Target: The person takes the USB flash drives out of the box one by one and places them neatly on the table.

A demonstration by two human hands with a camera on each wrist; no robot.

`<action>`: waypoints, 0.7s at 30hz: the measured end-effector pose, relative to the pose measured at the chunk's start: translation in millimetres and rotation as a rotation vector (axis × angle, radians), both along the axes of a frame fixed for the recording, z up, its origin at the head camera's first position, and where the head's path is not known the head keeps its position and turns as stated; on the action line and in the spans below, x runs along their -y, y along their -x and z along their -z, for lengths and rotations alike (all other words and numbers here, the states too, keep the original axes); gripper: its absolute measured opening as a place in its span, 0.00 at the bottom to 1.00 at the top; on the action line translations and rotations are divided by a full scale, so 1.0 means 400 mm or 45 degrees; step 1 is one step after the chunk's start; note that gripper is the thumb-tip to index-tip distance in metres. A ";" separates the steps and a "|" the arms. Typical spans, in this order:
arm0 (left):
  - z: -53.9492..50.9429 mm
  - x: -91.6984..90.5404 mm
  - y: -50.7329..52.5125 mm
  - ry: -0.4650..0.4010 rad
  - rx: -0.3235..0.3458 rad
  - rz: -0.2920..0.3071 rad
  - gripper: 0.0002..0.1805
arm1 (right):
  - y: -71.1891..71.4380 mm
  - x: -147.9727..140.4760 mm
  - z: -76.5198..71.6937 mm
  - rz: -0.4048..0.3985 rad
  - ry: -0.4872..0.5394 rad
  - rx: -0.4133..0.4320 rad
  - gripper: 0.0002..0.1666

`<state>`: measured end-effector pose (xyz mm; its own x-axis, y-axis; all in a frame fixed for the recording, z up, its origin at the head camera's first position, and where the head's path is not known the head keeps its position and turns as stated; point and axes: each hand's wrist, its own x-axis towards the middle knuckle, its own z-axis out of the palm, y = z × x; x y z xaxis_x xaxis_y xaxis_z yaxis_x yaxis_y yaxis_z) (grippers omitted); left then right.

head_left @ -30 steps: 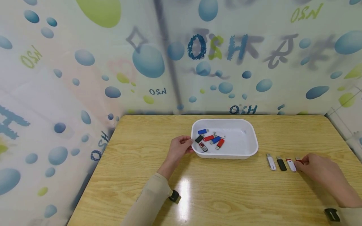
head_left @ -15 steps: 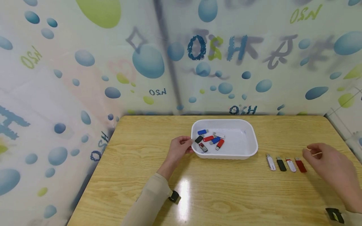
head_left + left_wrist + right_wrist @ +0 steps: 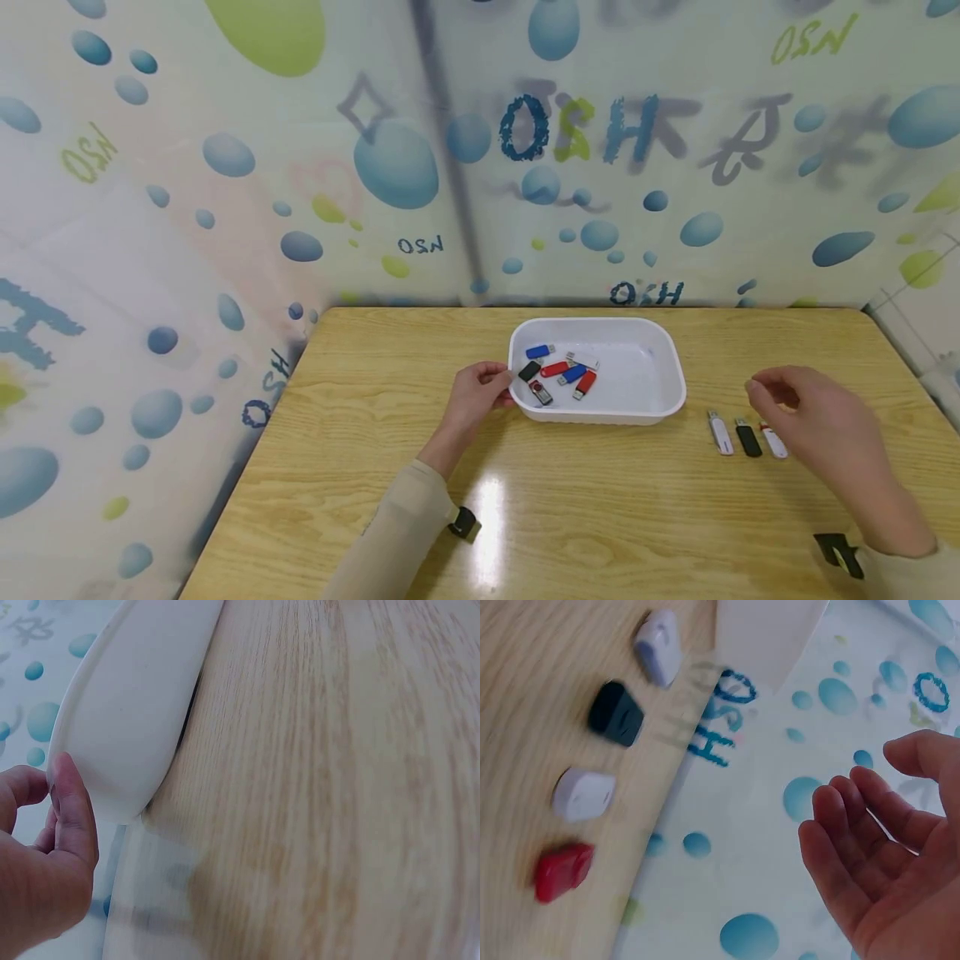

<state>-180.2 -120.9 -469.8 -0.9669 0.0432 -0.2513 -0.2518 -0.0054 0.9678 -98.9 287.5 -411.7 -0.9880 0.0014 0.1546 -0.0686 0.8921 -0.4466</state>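
My left hand (image 3: 471,400) pinches the left edge of a white plastic tray (image 3: 600,415) on the table; thumb and fingertips meet at its rim in the left wrist view. Several USB sticks lie jumbled in the tray's left half, among them a blue one (image 3: 537,352), a red one (image 3: 555,368) and a black one (image 3: 529,371). Right of the tray, a row holds a white stick (image 3: 721,435), a black one (image 3: 748,440), a white-and-red one (image 3: 774,442) and a red one (image 3: 564,871). Above the row my right hand (image 3: 832,429) hovers, fingers loosely bent, holding nothing; it hides the red stick in the head view.
The wood-grain table (image 3: 615,500) ends at a patterned backdrop (image 3: 480,208) along its back and left sides. Each wrist carries a black device, the left one (image 3: 463,522) close to the tabletop.
My right hand has let go of the red USB stick at the row's right end, risen, and moved left toward the tray. The left hand keeps its place at the rim.
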 end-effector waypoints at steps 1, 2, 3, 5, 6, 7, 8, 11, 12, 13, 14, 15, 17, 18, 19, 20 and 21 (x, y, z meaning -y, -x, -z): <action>0.000 0.000 0.000 0.001 -0.001 0.000 0.13 | 0.003 0.010 -0.002 -0.017 0.006 -0.008 0.21; 0.000 0.000 -0.001 0.004 -0.004 0.000 0.13 | 0.005 0.020 -0.004 -0.036 0.011 -0.022 0.21; 0.000 0.000 -0.001 0.001 -0.002 -0.001 0.14 | 0.008 0.029 -0.006 -0.058 0.016 -0.039 0.20; 0.001 0.000 0.000 -0.002 0.003 -0.003 0.14 | 0.014 0.050 -0.010 -0.105 0.014 -0.082 0.18; 0.001 0.000 -0.001 -0.002 0.001 -0.003 0.14 | 0.017 0.060 -0.012 -0.131 0.015 -0.105 0.17; 0.002 0.000 0.000 -0.005 0.002 -0.003 0.14 | 0.020 0.070 -0.014 -0.156 0.013 -0.125 0.15; 0.002 -0.001 0.000 -0.007 0.003 -0.002 0.14 | 0.023 0.079 -0.015 -0.181 0.006 -0.148 0.14; 0.001 -0.002 0.000 -0.003 0.005 -0.002 0.14 | 0.036 0.106 -0.020 -0.249 -0.015 -0.189 0.12; 0.000 -0.002 0.000 0.000 0.005 -0.003 0.14 | 0.040 0.114 -0.021 -0.269 -0.016 -0.195 0.12; 0.000 -0.001 0.001 -0.001 0.008 -0.004 0.14 | 0.044 0.123 -0.021 -0.286 -0.022 -0.197 0.12; -0.001 -0.002 0.000 0.001 0.007 -0.003 0.14 | 0.048 0.130 -0.022 -0.303 -0.024 -0.195 0.12; -0.002 -0.002 0.000 0.004 0.006 -0.004 0.14 | 0.053 0.138 -0.022 -0.320 -0.026 -0.193 0.13; -0.003 -0.001 -0.001 0.002 0.001 -0.004 0.14 | 0.061 0.151 -0.021 -0.354 -0.021 -0.181 0.13; -0.004 -0.001 -0.002 0.000 0.002 -0.007 0.14 | 0.066 0.158 -0.021 -0.369 -0.018 -0.168 0.13; -0.005 -0.001 -0.002 -0.001 0.002 -0.007 0.14 | 0.070 0.163 -0.021 -0.381 -0.019 -0.156 0.13; -0.005 -0.002 -0.003 -0.001 0.002 -0.007 0.14 | 0.074 0.168 -0.021 -0.393 -0.019 -0.144 0.14; -0.005 -0.002 -0.003 -0.002 0.003 -0.009 0.13 | 0.080 0.172 -0.021 -0.413 -0.022 -0.135 0.14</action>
